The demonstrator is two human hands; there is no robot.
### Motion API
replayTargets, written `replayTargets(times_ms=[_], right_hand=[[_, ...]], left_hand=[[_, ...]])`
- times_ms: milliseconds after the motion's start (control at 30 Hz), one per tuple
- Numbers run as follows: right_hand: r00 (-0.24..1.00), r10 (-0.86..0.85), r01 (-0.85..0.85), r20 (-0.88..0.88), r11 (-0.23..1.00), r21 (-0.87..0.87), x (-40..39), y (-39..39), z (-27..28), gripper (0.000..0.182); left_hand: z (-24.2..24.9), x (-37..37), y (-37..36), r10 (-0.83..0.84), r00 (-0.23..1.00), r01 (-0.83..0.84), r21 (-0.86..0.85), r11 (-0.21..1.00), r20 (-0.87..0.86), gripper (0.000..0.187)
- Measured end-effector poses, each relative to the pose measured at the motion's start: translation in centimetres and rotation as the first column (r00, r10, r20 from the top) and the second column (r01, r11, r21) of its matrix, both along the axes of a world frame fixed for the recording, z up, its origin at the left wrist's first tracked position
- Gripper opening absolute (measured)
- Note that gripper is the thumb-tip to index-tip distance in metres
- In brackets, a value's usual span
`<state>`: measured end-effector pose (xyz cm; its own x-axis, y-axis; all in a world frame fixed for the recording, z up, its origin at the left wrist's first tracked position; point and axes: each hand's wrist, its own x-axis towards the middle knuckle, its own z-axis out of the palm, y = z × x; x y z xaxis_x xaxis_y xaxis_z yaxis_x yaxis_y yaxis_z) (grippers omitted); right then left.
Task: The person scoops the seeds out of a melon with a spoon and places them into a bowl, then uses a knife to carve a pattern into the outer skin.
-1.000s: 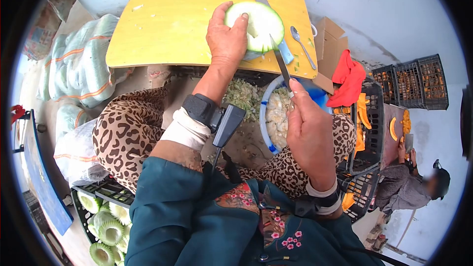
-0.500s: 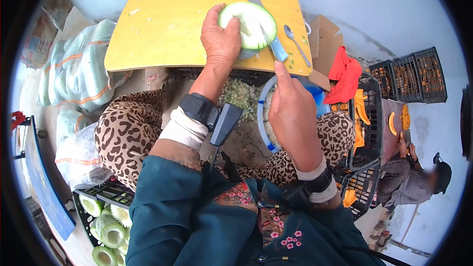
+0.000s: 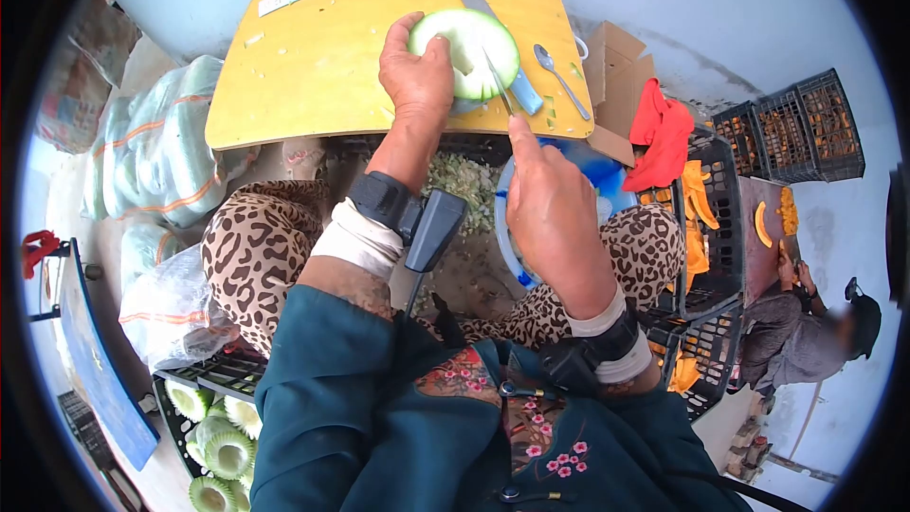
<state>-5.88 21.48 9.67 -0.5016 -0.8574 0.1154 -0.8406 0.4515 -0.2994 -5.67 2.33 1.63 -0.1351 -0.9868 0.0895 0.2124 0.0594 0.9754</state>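
Observation:
My left hand [image 3: 417, 71] grips a thick, pale green melon slice [image 3: 474, 43] at its left edge, thumb in the hollow centre. The slice is tilted up over the near part of the yellow table [image 3: 322, 57]. My right hand [image 3: 555, 204] is closed round a small thin knife [image 3: 497, 81], whose blade lies against the slice's right part. Small notches show along the slice's lower rim. Behind the slice lies a wide knife [image 3: 524, 93] with a blue handle. A metal spoon [image 3: 561, 81] rests to its right.
A blue and white basin [image 3: 506, 237] stands below the table. Crates [image 3: 716, 228] with orange pieces and a red cloth [image 3: 661, 137] are at right, near a seated person [image 3: 796, 341]. Notched melon pieces [image 3: 227, 455] fill a crate at lower left.
The view has shifted slightly. The small knife has moved along the slice's lower right edge, and more notches show there. Both hands keep their hold.

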Motion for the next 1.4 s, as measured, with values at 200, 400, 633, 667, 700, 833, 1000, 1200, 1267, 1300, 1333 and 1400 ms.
replayTargets(times_ms=[200, 400, 633, 667, 700, 833, 1000, 1200, 1267, 1300, 1333, 1400], right_hand=[[0.999, 0.053, -0.053, 0.0, 0.997, -0.06, 0.3, 3.1, -1.6, 0.05], [0.988, 0.045, -0.043, 0.147, 0.999, -0.014, 0.6, 5.0, -2.0, 0.047], [0.976, 0.087, -0.034, 0.201, 0.967, -0.252, -0.4, 6.9, -4.2, 0.045], [0.98, 0.11, -0.041, 0.166, 0.929, -0.368, -0.5, 6.2, -3.9, 0.046], [0.981, 0.119, -0.047, 0.156, 0.915, -0.4, -0.6, 5.6, -3.6, 0.047], [0.978, 0.178, -0.108, 0.109, 0.877, -0.467, -0.5, 3.2, -3.5, 0.05], [0.98, 0.177, -0.122, 0.085, 0.887, -0.445, -0.5, 2.1, -4.1, 0.051], [0.985, 0.156, -0.112, 0.072, 0.901, -0.42, -0.7, 1.6, -4.1, 0.051], [0.985, 0.156, -0.113, 0.073, 0.903, -0.415, -0.6, 1.7, -4.1, 0.051], [0.985, 0.156, -0.113, 0.072, 0.904, -0.413, -0.6, 1.7, -4.1, 0.051], [0.985, 0.156, -0.113, 0.071, 0.905, -0.411, -0.5, 1.7, -4.1, 0.052], [0.987, 0.146, -0.106, 0.072, 0.912, -0.397, -0.4, 1.8, -4.1, 0.052]], left_hand=[[-0.3, -0.1, -1.1, -0.023, 0.998, 0.023, -0.012, 1.0, 0.059, 0.037], [0.2, 0.2, -0.5, -0.087, 0.992, 0.088, -0.005, 0.996, 0.089, 0.038], [1.1, 2.0, -2.0, -0.158, 0.981, 0.179, 0.213, 0.961, -0.112, 0.043], [1.1, 2.1, -2.1, -0.175, 0.978, 0.197, 0.218, 0.956, -0.117, 0.043], [1.1, 2.1, -2.3, -0.19, 0.974, 0.214, 0.224, 0.951, -0.125, 0.043], [1.0, 2.1, -2.5, -0.199, 0.968, 0.232, 0.241, 0.942, -0.155, 0.043], [1.3, 2.1, -2.4, -0.195, 0.976, 0.214, 0.234, 0.948, -0.101, 0.043], [1.4, 2.2, -2.6, -0.207, 0.976, 0.218, 0.23, 0.949, -0.068, 0.042], [1.3, 2.3, -2.6, -0.207, 0.977, 0.215, 0.228, 0.95, -0.058, 0.042], [1.3, 2.3, -2.6, -0.206, 0.977, 0.214, 0.232, 0.949, -0.059, 0.042], [1.3, 2.2, -2.5, -0.206, 0.977, 0.215, 0.235, 0.948, -0.06, 0.042], [1.3, 2.3, -2.6, -0.205, 0.977, 0.215, 0.235, 0.948, -0.067, 0.042]])
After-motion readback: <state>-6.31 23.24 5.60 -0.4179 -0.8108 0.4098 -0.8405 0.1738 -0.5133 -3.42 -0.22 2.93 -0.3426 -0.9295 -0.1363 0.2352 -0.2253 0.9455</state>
